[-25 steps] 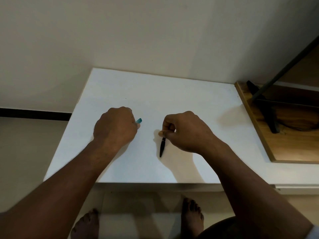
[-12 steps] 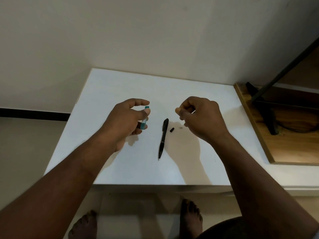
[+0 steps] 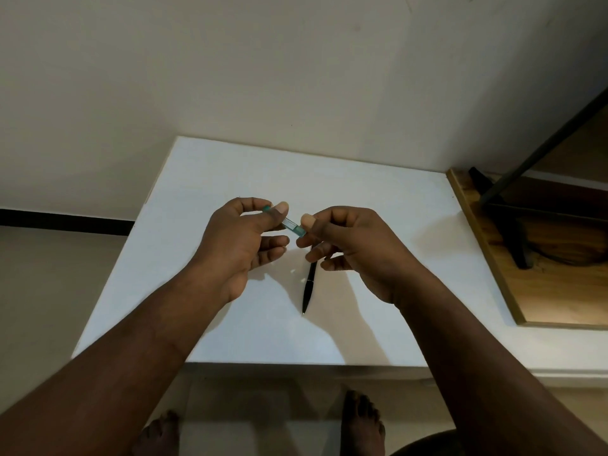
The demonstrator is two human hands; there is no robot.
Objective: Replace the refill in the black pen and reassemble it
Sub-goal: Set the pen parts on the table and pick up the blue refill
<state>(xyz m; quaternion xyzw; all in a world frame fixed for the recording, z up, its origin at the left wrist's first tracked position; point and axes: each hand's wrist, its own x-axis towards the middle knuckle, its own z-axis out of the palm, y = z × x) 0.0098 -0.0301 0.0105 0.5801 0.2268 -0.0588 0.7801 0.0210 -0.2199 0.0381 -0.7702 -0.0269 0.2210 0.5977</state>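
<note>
Right hand (image 3: 348,248) joined left — gripping teal pen (image 3: 292,226).

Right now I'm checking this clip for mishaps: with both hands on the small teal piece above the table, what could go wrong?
The teal piece is pinched only at its ends by the left hand and right hand in mid-air, so it might slip and fall. The black pen lies loose on the white table under the right hand; a lowering hand could nudge it into rolling.

Your left hand (image 3: 243,248) and right hand (image 3: 357,248) are raised close together, forearms converging; each pinches one end of the teal tube (image 3: 293,226) between thumb and forefinger.
</note>
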